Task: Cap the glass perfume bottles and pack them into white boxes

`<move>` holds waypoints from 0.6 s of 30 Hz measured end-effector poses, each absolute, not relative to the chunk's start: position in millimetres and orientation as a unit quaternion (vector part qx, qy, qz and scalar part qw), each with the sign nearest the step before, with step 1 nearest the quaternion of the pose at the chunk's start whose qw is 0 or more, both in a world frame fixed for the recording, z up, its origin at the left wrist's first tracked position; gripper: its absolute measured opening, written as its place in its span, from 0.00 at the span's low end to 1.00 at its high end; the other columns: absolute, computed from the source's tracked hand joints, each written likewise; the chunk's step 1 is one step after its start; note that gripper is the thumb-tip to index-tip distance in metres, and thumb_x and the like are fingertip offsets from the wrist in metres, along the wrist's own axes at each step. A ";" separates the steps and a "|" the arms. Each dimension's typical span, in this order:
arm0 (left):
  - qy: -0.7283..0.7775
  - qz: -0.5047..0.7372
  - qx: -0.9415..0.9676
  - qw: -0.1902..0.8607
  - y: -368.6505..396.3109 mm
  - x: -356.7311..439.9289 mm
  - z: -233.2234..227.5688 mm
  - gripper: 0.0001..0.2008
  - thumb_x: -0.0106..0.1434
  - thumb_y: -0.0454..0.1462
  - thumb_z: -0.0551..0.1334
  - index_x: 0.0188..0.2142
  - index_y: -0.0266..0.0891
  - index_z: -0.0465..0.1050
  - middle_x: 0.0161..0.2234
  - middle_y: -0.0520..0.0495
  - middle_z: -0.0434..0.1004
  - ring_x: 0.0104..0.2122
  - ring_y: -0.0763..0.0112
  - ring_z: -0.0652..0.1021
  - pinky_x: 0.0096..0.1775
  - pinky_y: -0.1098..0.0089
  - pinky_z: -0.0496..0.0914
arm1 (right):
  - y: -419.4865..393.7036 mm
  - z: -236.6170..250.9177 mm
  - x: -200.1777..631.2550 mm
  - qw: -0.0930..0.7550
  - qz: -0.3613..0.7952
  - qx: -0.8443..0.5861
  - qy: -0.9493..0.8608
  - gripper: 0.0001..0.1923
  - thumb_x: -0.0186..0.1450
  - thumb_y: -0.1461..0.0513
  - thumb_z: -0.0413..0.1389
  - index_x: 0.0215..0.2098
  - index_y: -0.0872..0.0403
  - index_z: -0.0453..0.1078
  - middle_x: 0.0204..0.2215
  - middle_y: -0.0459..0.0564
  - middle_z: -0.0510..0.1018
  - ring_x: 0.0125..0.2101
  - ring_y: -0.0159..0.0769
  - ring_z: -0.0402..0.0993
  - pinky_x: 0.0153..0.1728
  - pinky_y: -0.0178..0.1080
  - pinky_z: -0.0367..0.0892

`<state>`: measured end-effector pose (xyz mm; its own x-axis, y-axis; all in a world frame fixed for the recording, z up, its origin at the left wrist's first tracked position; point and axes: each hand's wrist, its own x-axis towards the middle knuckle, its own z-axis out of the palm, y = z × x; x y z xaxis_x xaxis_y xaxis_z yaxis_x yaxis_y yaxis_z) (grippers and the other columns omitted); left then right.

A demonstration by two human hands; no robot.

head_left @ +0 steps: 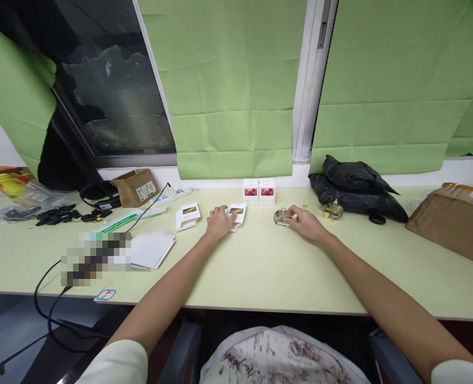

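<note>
My left hand (pixel 219 221) grips the left side of a small white box (pixel 238 213) with a dark and gold picture; its flap sticks out towards me. To the left lies a similar white box (pixel 189 214), flap also out. Between the fingers of my right hand (pixel 306 224) is a round, patterned glass bottle (pixel 281 216), low at the table. A second such bottle (pixel 334 209) lies further right, with a gold cap (pixel 325 215) by it. Another small gold piece (pixel 304 207) shows just behind my right hand.
White boxes with pink pictures (pixel 259 192) stand at the back of the table (pixel 252 272). Black plastic bags (pixel 352 186) and a large brown carton (pixel 456 221) are on the right. Leftward are white papers (pixel 152 249), a cable, an open brown box (pixel 135 188) and black parts (pixel 56 214).
</note>
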<state>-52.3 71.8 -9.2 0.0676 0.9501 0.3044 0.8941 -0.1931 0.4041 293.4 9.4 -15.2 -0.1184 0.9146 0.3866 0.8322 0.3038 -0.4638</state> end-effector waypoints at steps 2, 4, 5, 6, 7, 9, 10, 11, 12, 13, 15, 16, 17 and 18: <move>0.634 0.256 0.728 0.056 71.4 -52.3 -8.8 0.30 0.72 0.55 0.52 0.63 0.39 0.64 0.63 0.32 0.67 0.63 0.42 0.66 0.60 0.46 0.61 | 12.1 -15.5 303.2 0.295 0.021 -0.624 -0.723 0.14 0.71 0.48 0.54 0.43 0.49 0.68 0.35 0.49 0.80 0.33 0.42 0.74 0.33 0.38 0.60; 0.635 0.253 0.728 0.058 71.0 -52.3 -8.5 0.30 0.72 0.55 0.52 0.63 0.39 0.64 0.64 0.32 0.67 0.63 0.42 0.66 0.60 0.47 0.61 | 14.8 -16.7 312.8 0.278 -0.020 -0.665 -0.693 0.15 0.72 0.48 0.54 0.43 0.50 0.69 0.38 0.54 0.81 0.35 0.45 0.75 0.32 0.39 0.59; 0.635 0.252 0.728 0.058 70.8 -52.4 -8.5 0.30 0.72 0.55 0.51 0.63 0.40 0.64 0.64 0.32 0.67 0.63 0.42 0.66 0.60 0.47 0.61 | 16.3 -17.6 317.4 0.269 -0.035 -0.685 -0.677 0.16 0.72 0.48 0.53 0.44 0.51 0.69 0.40 0.56 0.81 0.36 0.46 0.76 0.33 0.40 0.60; 0.636 0.251 0.728 0.058 70.8 -52.5 -8.5 0.30 0.72 0.55 0.51 0.63 0.39 0.64 0.64 0.32 0.67 0.63 0.42 0.66 0.60 0.48 0.61 | 17.8 -18.8 321.5 0.261 -0.046 -0.701 -0.662 0.16 0.72 0.48 0.53 0.45 0.51 0.69 0.41 0.58 0.81 0.37 0.47 0.76 0.33 0.40 0.60; 0.636 0.249 0.729 0.058 70.8 -52.7 -8.7 0.30 0.72 0.55 0.51 0.64 0.39 0.64 0.64 0.31 0.67 0.63 0.42 0.66 0.60 0.48 0.61 | 19.4 -20.1 325.2 0.254 -0.052 -0.715 -0.650 0.17 0.72 0.47 0.53 0.45 0.52 0.69 0.42 0.59 0.81 0.38 0.48 0.77 0.34 0.41 0.61; 0.638 0.243 0.729 0.058 71.1 -52.9 -9.1 0.31 0.71 0.56 0.52 0.64 0.39 0.64 0.64 0.31 0.68 0.63 0.42 0.66 0.60 0.48 0.61 | 22.0 -22.8 330.5 0.245 -0.058 -0.732 -0.633 0.17 0.73 0.48 0.53 0.46 0.52 0.69 0.42 0.61 0.81 0.39 0.50 0.77 0.35 0.42 0.63; 0.640 0.240 0.728 0.059 71.3 -53.0 -9.4 0.32 0.71 0.56 0.52 0.64 0.39 0.63 0.64 0.31 0.68 0.63 0.42 0.65 0.60 0.48 0.61 | 22.9 -23.8 331.9 0.246 -0.060 -0.736 -0.628 0.17 0.73 0.48 0.53 0.46 0.53 0.69 0.43 0.61 0.80 0.40 0.51 0.78 0.36 0.43 0.63; 0.642 0.236 0.727 0.060 71.5 -53.1 -9.6 0.33 0.70 0.57 0.52 0.64 0.39 0.63 0.64 0.31 0.68 0.63 0.41 0.65 0.60 0.48 0.61 | 23.2 -24.5 332.3 0.250 -0.061 -0.739 -0.623 0.17 0.73 0.48 0.53 0.46 0.53 0.69 0.43 0.62 0.80 0.41 0.51 0.77 0.36 0.43 0.64; 0.644 0.232 0.726 0.062 71.6 -53.0 -9.7 0.33 0.70 0.58 0.52 0.64 0.39 0.63 0.63 0.31 0.69 0.63 0.40 0.65 0.60 0.48 0.61 | 22.8 -24.7 331.7 0.257 -0.062 -0.741 -0.618 0.17 0.73 0.48 0.53 0.46 0.53 0.68 0.44 0.62 0.79 0.41 0.52 0.77 0.37 0.44 0.64; 0.645 0.229 0.726 0.064 71.5 -52.9 -9.8 0.34 0.69 0.59 0.52 0.64 0.39 0.64 0.63 0.31 0.70 0.63 0.40 0.65 0.60 0.47 0.60 | 21.8 -24.3 330.1 0.266 -0.063 -0.742 -0.612 0.17 0.73 0.48 0.54 0.47 0.53 0.68 0.45 0.62 0.79 0.41 0.52 0.77 0.37 0.44 0.64; 0.643 0.226 0.729 0.069 71.1 -52.6 -9.7 0.35 0.69 0.60 0.52 0.64 0.40 0.64 0.62 0.31 0.72 0.63 0.40 0.65 0.60 0.48 0.60 | 18.2 -21.5 325.0 0.284 -0.069 -0.745 -0.599 0.18 0.72 0.48 0.55 0.49 0.53 0.67 0.47 0.62 0.76 0.41 0.51 0.77 0.37 0.44 0.64; 0.641 0.226 0.730 0.070 70.6 -52.2 -9.7 0.35 0.69 0.60 0.52 0.63 0.40 0.64 0.62 0.32 0.72 0.63 0.40 0.65 0.60 0.48 0.60 | 15.9 -19.4 321.7 0.294 -0.076 -0.746 -0.592 0.20 0.71 0.48 0.55 0.51 0.54 0.66 0.49 0.63 0.75 0.40 0.50 0.76 0.36 0.44 0.64; 0.638 0.227 0.732 0.071 70.1 -51.8 -9.6 0.34 0.69 0.60 0.52 0.63 0.40 0.65 0.62 0.32 0.72 0.63 0.40 0.66 0.60 0.49 0.60 | 13.7 -17.1 318.2 0.303 -0.086 -0.747 -0.586 0.21 0.71 0.48 0.55 0.52 0.54 0.66 0.50 0.63 0.73 0.39 0.50 0.76 0.36 0.44 0.64; 0.636 0.227 0.734 0.071 69.4 -51.3 -9.5 0.34 0.68 0.60 0.53 0.63 0.40 0.65 0.62 0.32 0.72 0.62 0.41 0.66 0.60 0.49 0.60 | 11.7 -14.8 314.8 0.312 -0.098 -0.745 -0.582 0.21 0.71 0.48 0.54 0.53 0.54 0.65 0.51 0.63 0.72 0.38 0.49 0.76 0.35 0.43 0.63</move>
<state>-51.3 69.4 -9.5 0.0867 0.9661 0.2431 0.9016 -0.1799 0.3933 314.8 11.7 -14.8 0.3046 0.8053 0.5087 0.9272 -0.1285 -0.3518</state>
